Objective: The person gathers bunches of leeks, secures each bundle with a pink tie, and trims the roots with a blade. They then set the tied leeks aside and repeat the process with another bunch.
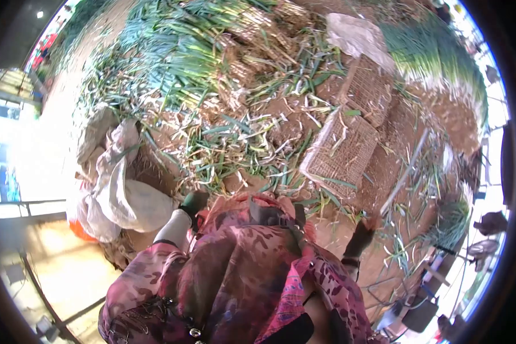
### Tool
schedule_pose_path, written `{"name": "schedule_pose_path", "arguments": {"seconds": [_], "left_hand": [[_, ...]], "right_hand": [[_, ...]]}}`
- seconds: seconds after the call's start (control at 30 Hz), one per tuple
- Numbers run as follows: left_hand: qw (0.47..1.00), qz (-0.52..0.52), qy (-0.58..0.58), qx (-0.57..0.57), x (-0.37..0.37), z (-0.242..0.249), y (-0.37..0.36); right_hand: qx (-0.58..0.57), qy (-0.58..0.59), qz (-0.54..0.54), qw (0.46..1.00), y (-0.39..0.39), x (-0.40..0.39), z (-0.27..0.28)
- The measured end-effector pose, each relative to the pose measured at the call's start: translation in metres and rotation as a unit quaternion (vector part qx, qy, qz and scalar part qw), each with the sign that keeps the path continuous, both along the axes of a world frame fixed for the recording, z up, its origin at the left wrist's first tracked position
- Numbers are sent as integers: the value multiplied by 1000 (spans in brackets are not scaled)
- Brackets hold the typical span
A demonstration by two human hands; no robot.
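Note:
My left hand (195, 203), in a dark green covering below a whitish sleeve, is close to my body at the lower centre. It is near the white sacks (135, 203) and the leaf scraps; its fingers are not distinct. My right hand (371, 222) reaches out on the right, beyond a dark sleeve. Its blurred fingertips are near the lower end of a long pale stick (405, 172) lying on the soil. Whether they touch the stick I cannot make out. Cut leaves and stalks (229, 146) of green onion or leek litter the ground before me.
A large pile of green onions or leeks (178, 51) lies ahead, with another bank (441, 57) at upper right. Woven mesh panels (344, 152) and a pale plastic sheet (358, 37) are right of centre. Railings (26, 209) edge the left side.

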State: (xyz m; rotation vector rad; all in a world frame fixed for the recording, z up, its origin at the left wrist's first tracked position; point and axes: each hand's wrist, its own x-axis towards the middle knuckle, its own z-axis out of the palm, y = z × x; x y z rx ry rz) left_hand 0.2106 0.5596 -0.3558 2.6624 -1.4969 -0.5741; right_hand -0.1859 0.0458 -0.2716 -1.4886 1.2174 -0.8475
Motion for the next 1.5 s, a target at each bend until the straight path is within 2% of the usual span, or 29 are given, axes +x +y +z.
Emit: {"name": "schedule_pose_path", "arguments": {"seconds": [0.03,0.1,0.17,0.2,0.27,0.33,0.47,0.5,0.6,0.67,0.7,0.73,0.77,0.8,0.83,0.87,0.97,1.0,1.07,1.1,1.13,1.2,1.27,1.3,1.33,1.37,1.43,1.47,1.5], "left_hand": [[996,59,73,-16,-13,-12,12],[959,184,204,-63,-37,-47,41],[888,299,335,-99,-42,-78,60],[707,462,515,-150,-40,-63,58],[493,610,592,-184,-41,-29,55],[558,654,480,-176,-26,29,14],[513,696,451,-223,25,53,0],[485,686,482,-249,41,50,5],[527,606,523,-283,100,-37,70],[716,539,373,-238,151,-92,100],[692,596,351,-208,185,-40,80],[662,650,329,-179,225,46,45],[664,649,317,-192,254,29,54],[666,649,306,-205,283,15,61],[682,625,322,-200,314,8,67],[715,621,256,-197,337,24,54],[703,594,266,-286,392,74,13],[679,587,303,-319,407,65,8],[705,551,291,-339,419,85,-20],[716,540,330,-294,425,47,-13],[730,528,330,-283,424,47,-22],[684,541,396,-287,415,34,-32],[783,495,331,-182,409,77,-51],[855,406,266,-185,401,49,-39],[863,395,255,-186,395,40,-35],[871,384,243,-187,390,30,-32],[748,531,357,-175,374,29,-29],[663,601,416,-164,371,19,-26],[609,643,439,-151,372,25,-33]], "right_hand": [[55,-94,-6,994,-3,47,28],[107,-50,-24,993,0,114,65],[118,-117,10,986,-8,144,50],[126,-151,25,980,-7,158,39],[70,-129,69,987,-1,177,15],[53,-117,79,989,3,209,15],[95,-61,61,992,28,307,60],[86,-44,94,991,35,324,67],[37,6,171,984,51,378,70],[-33,59,191,979,50,400,34],[-80,91,193,974,46,408,10],[-126,123,193,965,42,416,-14],[73,32,130,988,58,436,1],[271,-61,60,959,70,453,14],[169,7,157,973,74,459,15],[52,66,231,969,78,465,18],[60,78,269,958,81,497,33],[41,101,299,948,78,508,42],[58,97,324,939,67,523,29],[96,71,318,941,51,527,6],[98,73,333,935,41,539,2],[64,103,384,915,23,576,15],[157,68,333,927,10,635,19],[278,3,236,931,6,671,15],[390,-62,133,909,-3,707,5],[433,-43,164,885,-26,735,-23],[410,-17,198,890,-36,820,-13],[388,-34,288,875,-42,862,-23],[399,-43,322,858,-46,904,-39]]}}
